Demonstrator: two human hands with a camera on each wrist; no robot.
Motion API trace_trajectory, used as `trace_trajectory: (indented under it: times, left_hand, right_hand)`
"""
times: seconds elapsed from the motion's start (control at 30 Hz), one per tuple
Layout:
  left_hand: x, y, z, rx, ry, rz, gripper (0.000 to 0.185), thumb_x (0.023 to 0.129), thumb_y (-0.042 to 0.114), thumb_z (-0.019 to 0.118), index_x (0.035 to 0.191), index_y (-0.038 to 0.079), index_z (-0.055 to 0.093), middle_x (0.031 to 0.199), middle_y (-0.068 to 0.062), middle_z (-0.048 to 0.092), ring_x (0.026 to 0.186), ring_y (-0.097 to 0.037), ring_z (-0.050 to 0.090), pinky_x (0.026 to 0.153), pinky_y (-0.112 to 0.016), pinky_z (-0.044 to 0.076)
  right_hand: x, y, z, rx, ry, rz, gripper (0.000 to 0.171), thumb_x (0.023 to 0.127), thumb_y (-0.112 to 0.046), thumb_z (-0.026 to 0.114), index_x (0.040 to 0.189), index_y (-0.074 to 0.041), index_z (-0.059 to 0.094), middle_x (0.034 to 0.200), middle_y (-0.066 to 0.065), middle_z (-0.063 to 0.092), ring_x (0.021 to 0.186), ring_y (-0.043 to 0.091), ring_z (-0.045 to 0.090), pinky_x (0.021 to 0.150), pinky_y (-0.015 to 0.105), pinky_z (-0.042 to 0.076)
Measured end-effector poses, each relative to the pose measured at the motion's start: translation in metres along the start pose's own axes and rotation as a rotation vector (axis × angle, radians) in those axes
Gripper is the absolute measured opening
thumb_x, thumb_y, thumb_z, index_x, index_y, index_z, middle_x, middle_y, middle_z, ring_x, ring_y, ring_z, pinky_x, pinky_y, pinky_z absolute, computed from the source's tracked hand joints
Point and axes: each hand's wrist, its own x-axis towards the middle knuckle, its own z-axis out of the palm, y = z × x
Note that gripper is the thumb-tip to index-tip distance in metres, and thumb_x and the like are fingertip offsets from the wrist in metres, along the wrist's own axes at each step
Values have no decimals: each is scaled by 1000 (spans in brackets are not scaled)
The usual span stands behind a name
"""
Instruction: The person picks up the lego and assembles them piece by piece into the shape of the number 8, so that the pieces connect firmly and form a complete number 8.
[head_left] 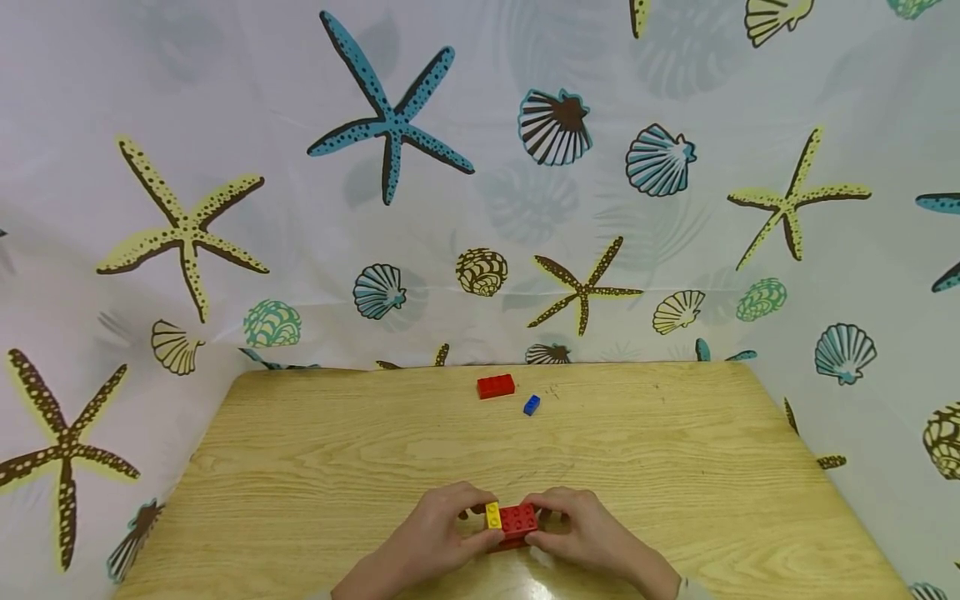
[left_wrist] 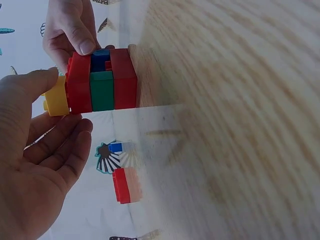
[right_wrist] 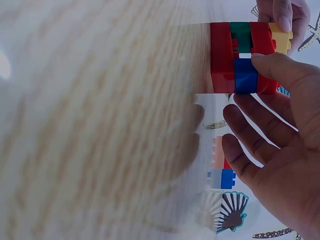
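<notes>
A small stack of toy building bricks stands on the table between both hands. Its bottom layer is a red brick (right_wrist: pixel 221 60). Above that, a green brick (left_wrist: pixel 102 91) and a blue brick (right_wrist: pixel 245 75) sit at opposite ends with a gap between them. Another red brick (head_left: pixel 519 522) bridges these two. On its left end, a small yellow brick (head_left: pixel 492 516) is pinched between thumb and fingers of my left hand (head_left: pixel 435 533). My right hand (head_left: pixel 592 533) grips the stack's right end, its thumb at the upper red brick; the fingertips behind are partly hidden.
Farther back on the wooden table (head_left: pixel 337 450) lie a loose red brick (head_left: pixel 496 387) and a small blue brick (head_left: pixel 532 406). A white curtain (head_left: pixel 465 208) printed with starfish and shells hangs behind and along the sides.
</notes>
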Motion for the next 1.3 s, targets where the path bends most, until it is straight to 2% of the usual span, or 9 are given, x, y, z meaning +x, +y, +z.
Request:
trace_trajectory:
  times: [0.2, 0.8, 1.3]
  left_hand:
    - [0, -1, 0, 7, 12, 21, 36, 96, 34, 80, 117, 5, 76, 105, 0, 77, 92, -14, 70, 77, -26, 58]
    - [-2, 3, -2, -58, -16, -54, 41, 96, 37, 79, 119, 4, 79, 104, -1, 76, 92, -15, 71, 74, -24, 59]
    - [-1, 3, -2, -79, -26, -65, 42, 96, 38, 79, 121, 3, 78, 107, -2, 76, 95, -18, 72, 74, -25, 58]
  right_hand:
    - [1, 0, 0, 5, 2, -3, 32, 100, -33, 75, 129, -21, 73, 114, -5, 77, 100, 9, 69, 85, 27, 57]
    - [1, 1, 1, -4, 0, -1, 32, 99, -31, 76, 129, -20, 73, 115, -3, 77, 100, 6, 69, 84, 25, 56]
    - [1, -1, 0, 1, 1, 9, 32, 99, -30, 76, 129, -20, 73, 114, -3, 77, 99, 6, 69, 83, 25, 56]
